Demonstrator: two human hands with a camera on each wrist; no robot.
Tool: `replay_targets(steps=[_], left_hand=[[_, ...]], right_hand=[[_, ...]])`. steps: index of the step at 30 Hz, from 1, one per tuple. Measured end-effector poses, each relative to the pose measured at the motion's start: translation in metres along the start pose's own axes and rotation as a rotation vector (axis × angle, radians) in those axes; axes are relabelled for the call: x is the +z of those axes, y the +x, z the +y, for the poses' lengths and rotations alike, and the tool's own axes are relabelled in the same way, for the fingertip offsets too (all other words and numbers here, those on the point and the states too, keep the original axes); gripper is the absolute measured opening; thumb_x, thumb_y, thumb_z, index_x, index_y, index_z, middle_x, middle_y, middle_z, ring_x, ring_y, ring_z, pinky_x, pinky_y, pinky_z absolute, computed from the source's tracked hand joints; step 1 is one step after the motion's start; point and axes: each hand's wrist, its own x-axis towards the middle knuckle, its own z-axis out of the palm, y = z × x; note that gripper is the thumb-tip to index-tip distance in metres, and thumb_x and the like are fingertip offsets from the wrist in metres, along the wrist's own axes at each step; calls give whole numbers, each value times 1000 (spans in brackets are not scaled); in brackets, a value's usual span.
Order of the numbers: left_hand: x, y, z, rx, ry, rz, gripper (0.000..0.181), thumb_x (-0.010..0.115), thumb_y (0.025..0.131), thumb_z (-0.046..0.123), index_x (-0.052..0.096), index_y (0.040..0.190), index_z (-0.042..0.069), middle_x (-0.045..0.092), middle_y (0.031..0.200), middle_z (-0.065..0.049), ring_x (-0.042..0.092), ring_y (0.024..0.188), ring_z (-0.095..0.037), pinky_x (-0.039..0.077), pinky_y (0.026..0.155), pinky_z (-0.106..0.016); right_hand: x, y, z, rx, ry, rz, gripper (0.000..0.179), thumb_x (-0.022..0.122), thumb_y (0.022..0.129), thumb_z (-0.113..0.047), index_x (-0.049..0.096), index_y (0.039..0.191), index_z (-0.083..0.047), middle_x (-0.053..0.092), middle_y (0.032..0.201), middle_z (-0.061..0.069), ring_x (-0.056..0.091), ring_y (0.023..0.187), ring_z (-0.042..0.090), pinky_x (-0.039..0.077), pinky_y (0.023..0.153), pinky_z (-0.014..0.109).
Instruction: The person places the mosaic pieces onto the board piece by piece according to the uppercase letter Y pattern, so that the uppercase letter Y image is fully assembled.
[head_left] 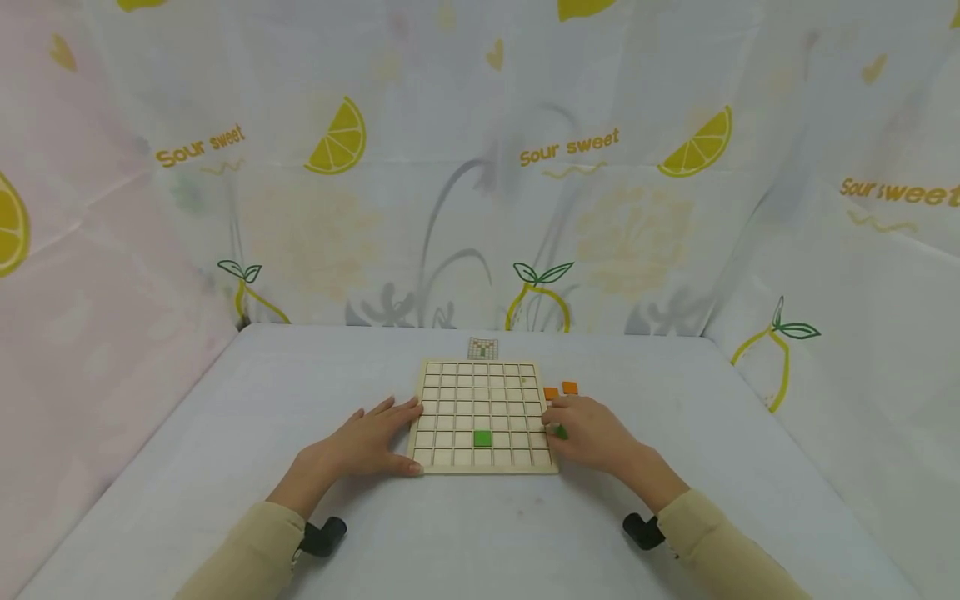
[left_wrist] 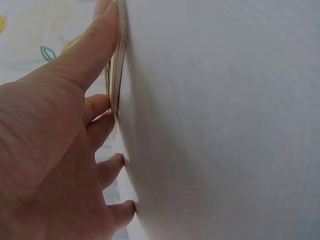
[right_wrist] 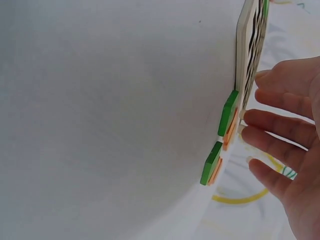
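A square wooden grid board (head_left: 487, 470) lies on the table with one green tile (head_left: 482, 438) in a near-middle cell. My left hand (head_left: 371, 442) rests at the board's left edge, fingers spread and the thumb by the near corner. On the other side, my right hand (head_left: 588, 433) hovers by the right edge, its fingers loosely extended with nothing held between them. Beneath it in the right wrist view, a green tile (right_wrist: 228, 114) lies close against the board, and another green tile (right_wrist: 212, 164) lies beyond. Two orange tiles show beside the board, one orange tile (head_left: 570, 387) farther right.
A small card (head_left: 483, 348) printed with a coloured grid pattern lies just behind the board. White cloth covers the table (head_left: 300, 367), and a lemon-printed curtain (head_left: 420, 233) hangs behind and at both sides. Dark wrist devices sit at both sleeves.
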Motion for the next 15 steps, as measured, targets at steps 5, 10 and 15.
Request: replay_targets(steps=[5, 10, 15], left_hand=[[1, -1, -1, 0, 0, -1, 97, 77, 76, 58, 37, 154, 16, 30, 164, -3, 19, 153, -39, 14, 117, -73], [1, -1, -1, -7, -4, 2, 97, 77, 76, 58, 37, 154, 17, 29, 164, -2, 18, 154, -39, 13, 117, -72], [2, 0, -3, -3, 0, 3, 98, 76, 76, 60, 36, 155, 18, 29, 165, -1, 18, 154, -39, 13, 117, -72]], right_hand=[[0, -3, 3, -4, 2, 11, 11, 75, 84, -14, 76, 94, -14, 68, 88, -4, 57, 77, 8, 52, 71, 27], [1, -5, 5, 12, 0, 6, 12, 76, 83, -14, 76, 95, -13, 67, 85, -4, 54, 75, 7, 51, 70, 27], [-1, -7, 6, 14, -13, -5, 14, 77, 83, -13, 76, 97, -12, 68, 86, -3, 57, 77, 9, 53, 72, 30]])
